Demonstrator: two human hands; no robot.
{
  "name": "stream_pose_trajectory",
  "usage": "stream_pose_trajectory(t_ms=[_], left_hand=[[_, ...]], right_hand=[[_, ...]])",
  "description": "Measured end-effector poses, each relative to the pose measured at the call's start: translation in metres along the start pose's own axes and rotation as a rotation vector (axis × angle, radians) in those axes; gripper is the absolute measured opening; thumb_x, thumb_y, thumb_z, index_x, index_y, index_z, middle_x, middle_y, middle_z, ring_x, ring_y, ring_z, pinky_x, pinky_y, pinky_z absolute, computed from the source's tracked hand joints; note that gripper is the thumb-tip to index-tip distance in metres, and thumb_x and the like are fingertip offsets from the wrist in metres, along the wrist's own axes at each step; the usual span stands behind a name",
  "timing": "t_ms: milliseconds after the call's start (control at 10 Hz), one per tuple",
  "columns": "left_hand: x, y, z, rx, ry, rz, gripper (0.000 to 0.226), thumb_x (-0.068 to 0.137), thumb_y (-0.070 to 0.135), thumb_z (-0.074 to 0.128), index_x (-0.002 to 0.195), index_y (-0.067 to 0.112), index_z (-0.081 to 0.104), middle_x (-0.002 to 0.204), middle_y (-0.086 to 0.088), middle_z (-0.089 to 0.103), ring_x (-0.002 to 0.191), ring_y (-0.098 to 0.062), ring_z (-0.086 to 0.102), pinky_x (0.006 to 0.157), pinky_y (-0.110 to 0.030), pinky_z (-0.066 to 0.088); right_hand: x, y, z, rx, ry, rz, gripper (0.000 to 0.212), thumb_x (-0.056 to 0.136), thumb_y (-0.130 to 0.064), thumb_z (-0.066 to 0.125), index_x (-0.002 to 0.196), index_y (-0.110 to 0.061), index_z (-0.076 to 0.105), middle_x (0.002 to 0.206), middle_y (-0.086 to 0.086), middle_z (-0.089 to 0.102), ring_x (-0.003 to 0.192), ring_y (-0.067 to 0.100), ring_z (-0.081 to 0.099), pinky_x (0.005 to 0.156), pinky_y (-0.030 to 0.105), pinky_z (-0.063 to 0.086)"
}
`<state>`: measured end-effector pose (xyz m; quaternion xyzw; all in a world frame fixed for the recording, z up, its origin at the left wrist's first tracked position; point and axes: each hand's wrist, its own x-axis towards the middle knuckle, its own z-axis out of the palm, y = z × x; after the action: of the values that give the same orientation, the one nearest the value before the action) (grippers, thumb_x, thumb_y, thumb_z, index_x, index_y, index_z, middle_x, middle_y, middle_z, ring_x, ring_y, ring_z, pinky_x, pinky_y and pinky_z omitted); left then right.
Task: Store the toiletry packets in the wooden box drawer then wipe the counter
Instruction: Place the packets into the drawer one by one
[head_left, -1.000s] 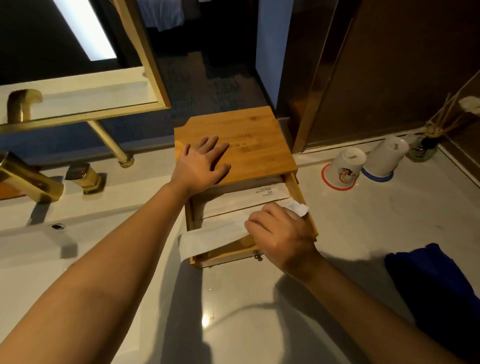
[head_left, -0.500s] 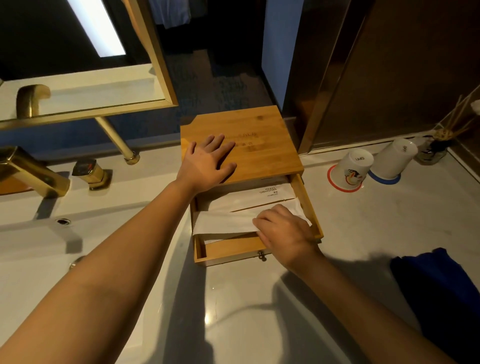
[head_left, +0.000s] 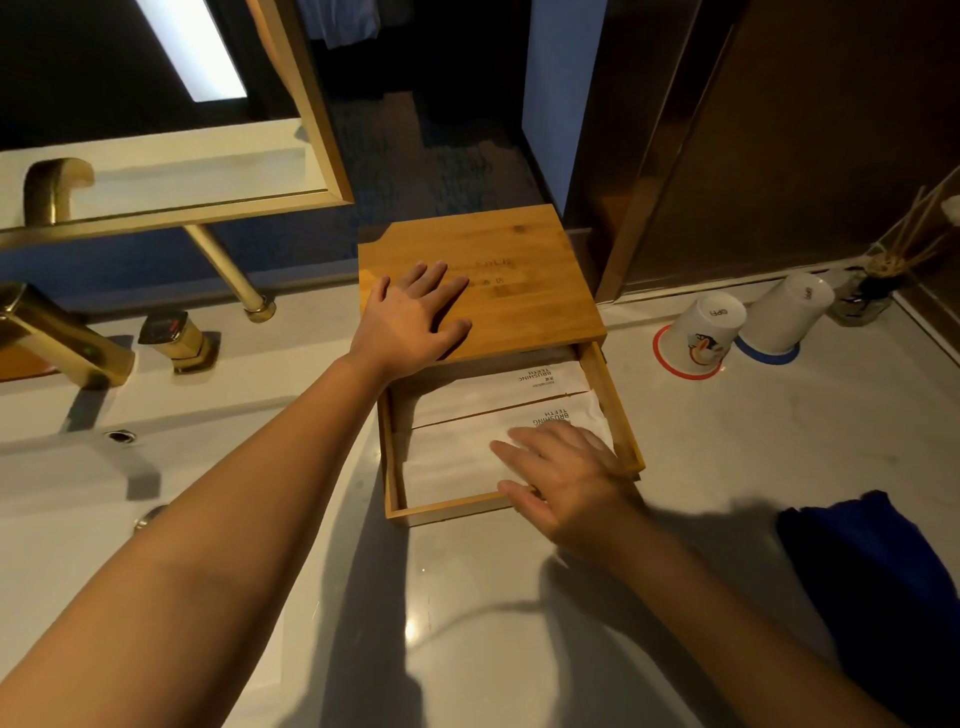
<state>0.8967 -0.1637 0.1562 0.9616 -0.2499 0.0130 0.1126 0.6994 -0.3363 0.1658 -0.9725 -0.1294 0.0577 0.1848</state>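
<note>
A wooden box (head_left: 524, 280) stands on the white counter (head_left: 727, 447) with its drawer (head_left: 615, 410) pulled out toward me. Two white toiletry packets lie flat inside: the rear packet (head_left: 483, 387) and the front packet (head_left: 457, 457), each printed "BRUSHING TEETH". My left hand (head_left: 410, 317) rests flat on the box lid, fingers spread. My right hand (head_left: 566, 478) hovers over the drawer's front right corner with straight fingers, touching the front packet and hiding its right end.
A blue cloth (head_left: 878, 582) lies on the counter at the right. Two upturned white cups (head_left: 701, 330) (head_left: 784, 312) and a reed diffuser (head_left: 872, 291) stand at the back right. A gold faucet (head_left: 62, 338) and sink basin (head_left: 130, 519) are on the left.
The front packet, earlier sticking out over the drawer's left side in my right hand, now lies flat inside the drawer. My right hand has uncurled its fingers. My left hand stayed on the lid.
</note>
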Motion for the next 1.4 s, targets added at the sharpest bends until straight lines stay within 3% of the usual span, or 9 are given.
stream_pose_trajectory(t_ms=[100,200,400,600,700,800,1000,1200,1400], left_hand=[[-0.001,0.001,0.001,0.001,0.001,0.002,0.060,0.089,0.058,0.028,0.144,0.036,0.025,0.158,0.001,0.019,0.147,-0.022,0.012,0.117,-0.053,0.007],[-0.001,0.001,0.000,0.009,0.000,0.000,0.060,0.089,0.058,0.028,0.144,0.037,0.025,0.158,0.001,0.019,0.147,-0.022,0.012,0.117,-0.053,0.006],[0.001,-0.001,0.001,0.004,0.001,0.006,0.060,0.089,0.059,0.028,0.145,0.036,0.025,0.158,0.001,0.019,0.147,-0.022,0.012,0.116,-0.052,0.006],[0.000,0.000,0.001,0.002,0.005,0.007,0.060,0.089,0.059,0.028,0.145,0.036,0.025,0.158,0.001,0.020,0.147,-0.022,0.013,0.116,-0.052,0.006],[0.000,0.001,-0.001,-0.006,-0.006,0.001,0.061,0.088,0.059,0.027,0.145,0.037,0.025,0.158,0.001,0.019,0.147,-0.021,0.012,0.117,-0.052,0.005],[0.000,0.001,-0.001,-0.002,-0.008,-0.002,0.061,0.088,0.059,0.027,0.145,0.036,0.025,0.158,0.001,0.019,0.147,-0.022,0.012,0.117,-0.053,0.005],[0.000,0.002,-0.002,-0.002,-0.014,0.005,0.062,0.087,0.059,0.026,0.145,0.036,0.025,0.158,0.001,0.019,0.147,-0.022,0.012,0.117,-0.053,0.005],[-0.001,0.001,-0.001,0.001,-0.009,0.001,0.060,0.089,0.058,0.028,0.145,0.036,0.024,0.158,0.001,0.018,0.147,-0.022,0.012,0.117,-0.052,0.005],[0.000,0.001,-0.001,0.005,-0.012,-0.002,0.060,0.089,0.058,0.029,0.145,0.037,0.024,0.158,0.001,0.019,0.147,-0.022,0.012,0.117,-0.053,0.006]], right_hand=[[0.013,-0.016,0.000,-0.019,-0.192,0.041,0.064,0.087,-0.065,0.012,0.141,-0.036,0.027,0.153,-0.004,0.027,0.140,0.020,0.021,0.113,0.038,0.021],[0.020,-0.023,0.001,-0.085,-0.264,0.114,0.055,0.092,-0.058,0.021,0.141,-0.033,0.028,0.152,0.002,0.026,0.139,0.023,0.022,0.112,0.041,0.023],[0.016,-0.018,0.002,-0.158,-0.350,0.215,0.056,0.091,-0.059,0.018,0.139,-0.033,0.033,0.140,0.006,0.038,0.128,0.027,0.032,0.103,0.042,0.032],[0.015,-0.022,-0.006,-0.092,-0.302,0.205,0.058,0.090,-0.060,0.019,0.142,-0.035,0.025,0.148,0.003,0.032,0.134,0.025,0.028,0.107,0.041,0.029],[0.029,-0.012,-0.009,-0.097,-0.177,0.190,0.050,0.096,-0.046,0.024,0.144,-0.037,0.015,0.157,0.001,0.015,0.144,0.024,0.010,0.114,0.041,0.018],[0.051,0.009,-0.008,-0.202,-0.193,0.096,0.054,0.097,-0.034,0.035,0.145,-0.040,0.009,0.159,0.001,-0.001,0.146,0.026,-0.005,0.116,0.048,0.011],[0.072,0.025,0.002,-0.222,-0.310,0.013,0.058,0.096,-0.033,0.042,0.144,-0.042,0.011,0.159,0.000,0.003,0.146,0.026,0.000,0.117,0.047,0.012],[0.067,0.016,0.005,-0.262,-0.256,0.046,0.054,0.096,-0.028,0.042,0.144,-0.037,0.017,0.158,0.002,0.012,0.145,0.029,0.009,0.111,0.044,0.030],[0.066,0.011,0.005,-0.205,-0.221,0.066,0.046,0.098,-0.026,0.035,0.142,-0.036,0.027,0.158,0.006,0.012,0.145,0.032,0.007,0.113,0.049,0.023]])
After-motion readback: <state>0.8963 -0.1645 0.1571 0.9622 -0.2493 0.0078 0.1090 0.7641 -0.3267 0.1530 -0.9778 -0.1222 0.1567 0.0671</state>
